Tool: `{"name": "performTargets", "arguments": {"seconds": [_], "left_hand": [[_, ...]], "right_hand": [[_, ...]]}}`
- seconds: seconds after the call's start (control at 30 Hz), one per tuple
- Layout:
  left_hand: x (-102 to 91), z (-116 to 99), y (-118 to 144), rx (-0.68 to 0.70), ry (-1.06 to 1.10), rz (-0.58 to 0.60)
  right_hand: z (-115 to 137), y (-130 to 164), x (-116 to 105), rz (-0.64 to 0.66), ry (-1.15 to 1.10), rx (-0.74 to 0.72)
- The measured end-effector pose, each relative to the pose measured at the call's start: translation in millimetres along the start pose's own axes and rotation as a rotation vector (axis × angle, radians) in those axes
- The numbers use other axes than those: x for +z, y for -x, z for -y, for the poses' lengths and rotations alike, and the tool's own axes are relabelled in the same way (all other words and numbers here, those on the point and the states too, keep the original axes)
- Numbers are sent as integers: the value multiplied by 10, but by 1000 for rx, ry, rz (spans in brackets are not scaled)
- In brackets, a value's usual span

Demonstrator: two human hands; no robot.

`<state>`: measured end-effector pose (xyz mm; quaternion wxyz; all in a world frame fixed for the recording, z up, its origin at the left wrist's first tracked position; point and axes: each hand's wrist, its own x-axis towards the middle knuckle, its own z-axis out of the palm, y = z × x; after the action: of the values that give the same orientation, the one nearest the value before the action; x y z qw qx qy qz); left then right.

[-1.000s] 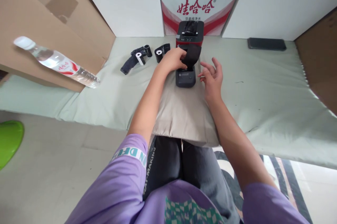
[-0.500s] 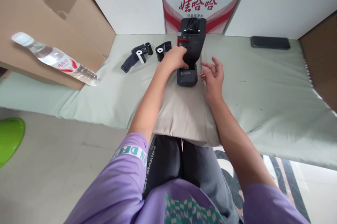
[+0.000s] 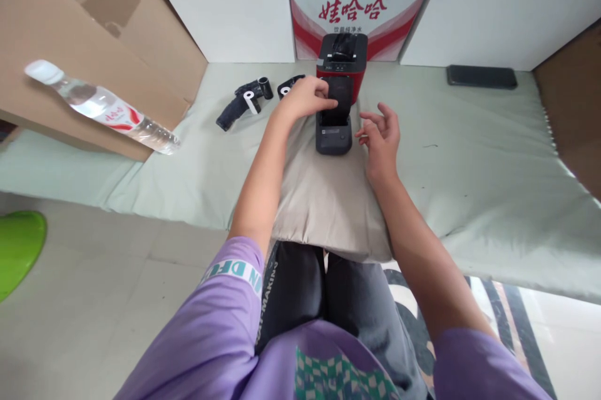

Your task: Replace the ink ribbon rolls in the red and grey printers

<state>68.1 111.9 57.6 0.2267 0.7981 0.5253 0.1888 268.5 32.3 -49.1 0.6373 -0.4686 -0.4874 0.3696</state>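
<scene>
A small dark label printer (image 3: 333,140) sits on the cloth-covered surface in front of me. A wide black label strip (image 3: 342,90) rises from its slot. My left hand (image 3: 307,98) pinches the strip's left edge between thumb and fingers. Just right of the printer, my right hand (image 3: 381,137) hovers with its fingers loosely curled and apart, holding nothing. Behind the strip stands a red and black printer (image 3: 359,65), with another piece of black strip on its top.
Black strips (image 3: 232,111) and small rolls (image 3: 265,87) lie to the left. A water bottle (image 3: 113,111) leans against a cardboard box (image 3: 154,30). White cartons (image 3: 235,12) line the back, and a black phone (image 3: 481,76) lies at the right.
My left hand has shifted slightly up and left out from behind the strip. The strip, earlier bowed out to the right, now stands straighter, uncovering more of the red printer. My right hand stays put.
</scene>
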Motion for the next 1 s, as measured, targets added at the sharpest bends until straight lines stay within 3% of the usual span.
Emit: {"name": "performTargets", "arguments": {"seconds": [0.17, 0.23, 0.43, 0.6, 0.7, 0.87, 1.0], "left_hand": [[-69, -15, -5, -83, 33, -288], [-20, -11, -35, -75, 28, -338], [97, -52, -94, -142, 33, -291], [81, -79, -139, -189, 376, -309], [77, -58, -146, -166, 452, -314], [118, -31, -125, -146, 279, -74], [113, -67, -77, -48, 21, -131]], "right_hand": [[-53, -15, -5, -7, -30, 28], [-68, -22, -5, -5, -34, 25], [-112, -58, -12, -22, -24, 43], [-182, -89, -25, -4, -15, 43], [-199, -91, -17, -4, -19, 49], [-173, -77, 10, -20, -42, 61], [-178, -82, 2, -18, -45, 63]]}}
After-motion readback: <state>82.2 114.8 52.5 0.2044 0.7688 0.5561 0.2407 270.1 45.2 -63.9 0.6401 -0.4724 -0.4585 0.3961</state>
